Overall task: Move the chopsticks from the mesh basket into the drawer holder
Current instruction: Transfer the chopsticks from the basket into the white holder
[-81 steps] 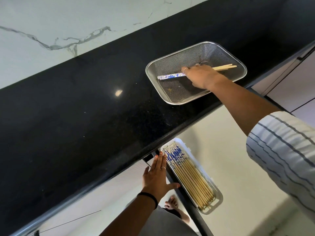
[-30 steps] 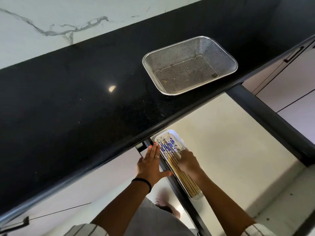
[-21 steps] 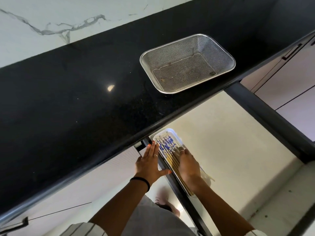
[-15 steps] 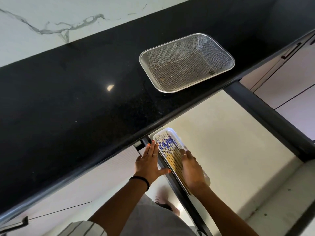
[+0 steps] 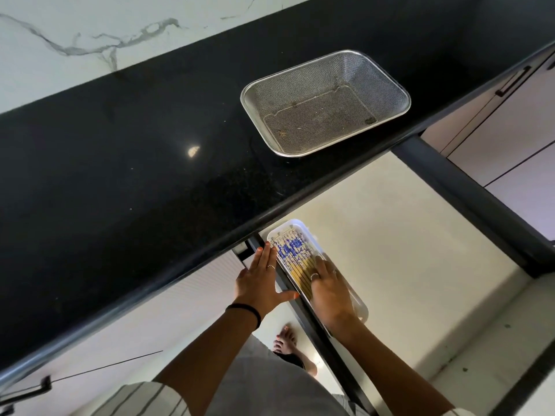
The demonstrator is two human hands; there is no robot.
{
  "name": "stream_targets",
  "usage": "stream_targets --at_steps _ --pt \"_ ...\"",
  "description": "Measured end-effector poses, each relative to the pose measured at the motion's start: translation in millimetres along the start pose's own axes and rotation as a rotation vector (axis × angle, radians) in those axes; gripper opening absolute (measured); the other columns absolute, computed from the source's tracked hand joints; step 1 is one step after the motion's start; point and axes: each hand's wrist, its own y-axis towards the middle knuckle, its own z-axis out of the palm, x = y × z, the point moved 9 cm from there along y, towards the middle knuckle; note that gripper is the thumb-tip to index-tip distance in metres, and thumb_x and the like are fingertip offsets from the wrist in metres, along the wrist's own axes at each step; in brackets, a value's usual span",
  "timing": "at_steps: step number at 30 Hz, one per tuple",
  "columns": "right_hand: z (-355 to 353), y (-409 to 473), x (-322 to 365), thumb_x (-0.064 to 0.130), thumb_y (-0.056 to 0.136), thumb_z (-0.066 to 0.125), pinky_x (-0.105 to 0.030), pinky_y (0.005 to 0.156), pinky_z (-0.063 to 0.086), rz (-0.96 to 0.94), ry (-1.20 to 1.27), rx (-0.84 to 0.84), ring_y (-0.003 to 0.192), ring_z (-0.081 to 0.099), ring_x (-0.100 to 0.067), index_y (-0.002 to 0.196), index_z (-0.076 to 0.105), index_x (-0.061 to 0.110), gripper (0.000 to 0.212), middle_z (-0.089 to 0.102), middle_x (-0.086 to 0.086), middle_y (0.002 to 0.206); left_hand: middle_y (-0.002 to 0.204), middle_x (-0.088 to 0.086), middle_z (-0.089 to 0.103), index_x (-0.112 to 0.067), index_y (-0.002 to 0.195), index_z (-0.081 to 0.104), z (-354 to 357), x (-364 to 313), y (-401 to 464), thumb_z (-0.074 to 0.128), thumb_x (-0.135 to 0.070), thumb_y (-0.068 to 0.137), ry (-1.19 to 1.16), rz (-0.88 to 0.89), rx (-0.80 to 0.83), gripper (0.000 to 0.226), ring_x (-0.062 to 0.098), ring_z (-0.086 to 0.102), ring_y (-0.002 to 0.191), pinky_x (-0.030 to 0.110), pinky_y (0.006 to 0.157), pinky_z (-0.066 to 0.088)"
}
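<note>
Stretching across the far side, the glossy black stone countertop (image 5: pixel 126 163) is carrying the rectangular steel mesh basket (image 5: pixel 327 70) at right, which is showing no chopsticks. Below it, the open pale drawer (image 5: pixel 405 253) is holding the white oblong plastic holder (image 5: pixel 359 304) against its left wall. Your right hand (image 5: pixel 329 291) is lying flat, fingers straight, on the blue-patterned bamboo chopsticks (image 5: pixel 292 253) inside it; nothing is being gripped. Their long axis is running near-right to far-left, patterned ends pointing far, directly beneath that palm. Your left hand (image 5: pixel 259 285), also flat and relaxed, is pressing the drawer's dark side rail (image 5: pixel 312 328).
</note>
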Motion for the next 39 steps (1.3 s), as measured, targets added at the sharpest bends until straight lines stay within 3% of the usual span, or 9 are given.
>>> stream_targets --at_steps 4,6,9,11,18,24,31,35,39 --pt "8.3 -10.9 -3.5 0.021 0.093 0.055 -0.039 0.116 0.029 0.074 0.121 0.005 0.142 0.031 -0.026 0.14 0.039 0.012 0.05 0.029 -0.003 0.155 0.16 0.0 -0.013 -0.014 0.152 -0.009 2.1 0.5 0.9 0.052 -0.075 0.076 -0.001 -0.004 0.007 0.115 0.02 -0.006 0.148 0.043 0.114 0.027" --pt "7.5 -18.5 -6.6 0.031 0.099 0.042 -0.039 0.114 0.034 0.064 0.212 -0.024 0.139 0.037 -0.025 0.145 0.033 0.02 0.048 0.039 -0.002 0.15 0.16 0.0 -0.013 -0.015 0.152 -0.009 2.3 0.8 1.2 0.051 -0.075 0.075 -0.006 -0.007 0.007 0.115 0.02 -0.006 0.148 0.043 0.113 0.027" --pt "15.8 -32.5 -14.1 0.057 0.094 0.017 -0.047 0.116 0.028 0.049 0.253 0.036 0.144 0.026 -0.029 0.151 0.011 0.03 0.064 0.032 0.001 0.155 0.16 0.0 -0.013 -0.015 0.152 -0.009 2.2 1.0 0.8 0.051 -0.076 0.075 -0.006 -0.01 0.005 0.115 0.02 -0.006 0.148 0.044 0.113 0.027" --pt "24.0 -37.8 -21.2 0.065 0.087 0.01 -0.047 0.118 0.026 0.052 0.215 0.082 0.146 0.022 -0.029 0.152 0.008 0.031 0.073 0.027 0.003 0.157 0.16 0.0 -0.013 -0.015 0.152 -0.009 1.9 0.7 0.5 0.051 -0.075 0.075 -0.003 -0.012 0.007 0.115 0.02 -0.006 0.148 0.044 0.113 0.027" --pt "33.7 -30.1 -15.9 0.063 0.091 0.013 -0.039 0.123 0.005 -0.027 0.146 0.149 0.149 0.013 -0.021 0.152 0.007 0.027 0.071 0.022 0.005 0.159 0.161 0.001 -0.011 -0.015 0.152 -0.008 1.3 -0.2 0.7 0.051 -0.075 0.076 0.008 -0.003 -0.005 0.113 0.021 -0.005 0.148 0.042 0.113 0.027" --pt "22.2 -28.0 -8.6 0.073 0.072 -0.009 -0.04 0.122 0.013 -0.04 0.099 0.088 0.147 0.019 -0.023 0.151 0.014 0.029 0.093 0.025 0.007 0.157 0.161 0.001 -0.012 -0.015 0.152 -0.009 1.0 -0.2 1.2 0.049 -0.076 0.076 0.023 -0.005 -0.005 0.113 0.02 -0.005 0.148 0.041 0.114 0.026" --pt "27.7 -34.6 -7.4 0.069 0.08 0.0 -0.038 0.12 0.014 -0.047 0.119 0.138 0.146 0.023 -0.023 0.15 0.017 0.029 0.083 0.028 0.007 0.157 0.161 0.001 -0.01 -0.014 0.152 -0.007 -0.2 -1.2 1.0 0.052 -0.074 0.076 0.027 -0.001 -0.008 0.113 0.021 -0.004 0.148 0.041 0.113 0.029" --pt "8.9 -28.9 -1.8 0.065 0.086 0.013 -0.033 0.11 0.037 -0.025 0.152 0.016 0.13 0.049 -0.021 0.136 0.045 0.021 0.074 0.053 0.001 0.14 0.161 0.001 -0.01 -0.014 0.152 -0.006 -1.6 -2.0 0.2 0.049 -0.076 0.075 0.028 0.001 -0.005 0.114 0.021 -0.004 0.148 0.04 0.113 0.028" --pt "-7.8 -5.7 10.2 0.039 0.099 0.037 -0.033 0.114 0.035 -0.126 0.095 -0.044 0.136 0.042 -0.019 0.142 0.04 0.023 0.046 0.045 0.0 0.147 0.161 0.0 -0.012 -0.014 0.152 -0.007 -2.1 -1.8 -0.5 0.052 -0.073 0.077 0.01 0.0 -0.003 0.113 0.019 -0.006 0.148 0.04 0.113 0.028"
